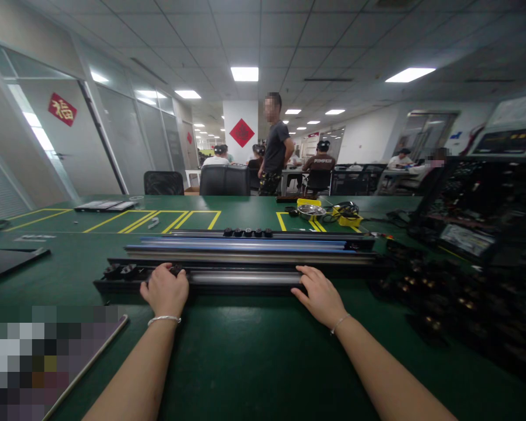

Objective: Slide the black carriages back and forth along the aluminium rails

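Note:
A long black housing (123, 285) lies crosswise on the green table, with a shiny grey metal roller (245, 278) along its front. Over its left part, my left hand (166, 289) is closed, fingers bent around the roller's left end. A small dark round part (175, 270) shows beside those fingers; their tips are partly hidden. My right hand (322, 295) rests near the roller's other end, fingers apart and touching the housing's edge. Dark knob-like parts (128, 270) sit at the housing's left end. Behind it lie a blue-edged bar (245, 244) and several small black cylinders (248, 233).
Dark parts (442, 286) are piled at the right, before an opened machine (473, 204). A metal bowl (311, 211), yellow trays (349, 219) and cables stand at the back. A blurred-out flat panel (48, 362) lies front left. A person (277, 146) stands beyond the table.

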A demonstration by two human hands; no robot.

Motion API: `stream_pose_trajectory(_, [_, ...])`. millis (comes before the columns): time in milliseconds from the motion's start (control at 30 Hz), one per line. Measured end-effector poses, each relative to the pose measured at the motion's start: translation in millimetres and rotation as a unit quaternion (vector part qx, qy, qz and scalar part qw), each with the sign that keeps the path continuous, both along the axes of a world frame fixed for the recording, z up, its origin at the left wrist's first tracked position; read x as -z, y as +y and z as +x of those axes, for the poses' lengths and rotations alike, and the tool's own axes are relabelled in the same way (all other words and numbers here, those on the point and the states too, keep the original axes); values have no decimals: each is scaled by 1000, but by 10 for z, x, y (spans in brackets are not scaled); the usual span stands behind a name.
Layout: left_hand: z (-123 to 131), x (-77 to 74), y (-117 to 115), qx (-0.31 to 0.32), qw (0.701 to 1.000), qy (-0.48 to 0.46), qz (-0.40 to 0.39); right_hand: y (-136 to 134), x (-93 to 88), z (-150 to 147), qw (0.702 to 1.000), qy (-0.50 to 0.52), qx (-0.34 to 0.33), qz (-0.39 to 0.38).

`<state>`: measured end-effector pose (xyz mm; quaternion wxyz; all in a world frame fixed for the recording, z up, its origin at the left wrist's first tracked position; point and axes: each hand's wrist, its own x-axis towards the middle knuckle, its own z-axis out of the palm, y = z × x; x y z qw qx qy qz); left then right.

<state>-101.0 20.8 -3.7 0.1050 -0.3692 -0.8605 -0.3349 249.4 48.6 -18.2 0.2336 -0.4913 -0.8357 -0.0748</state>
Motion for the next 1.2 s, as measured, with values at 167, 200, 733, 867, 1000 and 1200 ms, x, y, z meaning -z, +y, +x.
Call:
stream_pose_trajectory(167, [11, -2, 2, 5, 1000, 6, -5, -10, -13, -6, 1000, 1, -2, -1])
stream_pose_trajectory(200, [16, -5, 1, 8, 1000, 9, -5, -13, -18, -8, 1000, 2, -2, -2])
stream_pose_trajectory(733, [51, -34, -2, 34, 999, 17, -7, -9, -22, -2, 1000, 10, -8, -5])
stream_pose_trajectory(867, [51, -45, 1, 41, 999, 28, -14, -11, -21, -2, 1000, 4, -6, -6])
stream_pose_trajectory(1000, [39, -40, 10, 49, 998, 31, -15, -13, -19, -2, 1000, -2, -3, -6])
stream_pose_trajectory(1200, [29, 13, 39, 74, 997, 23, 1, -11, -19, 0, 1000, 9, -8, -2])
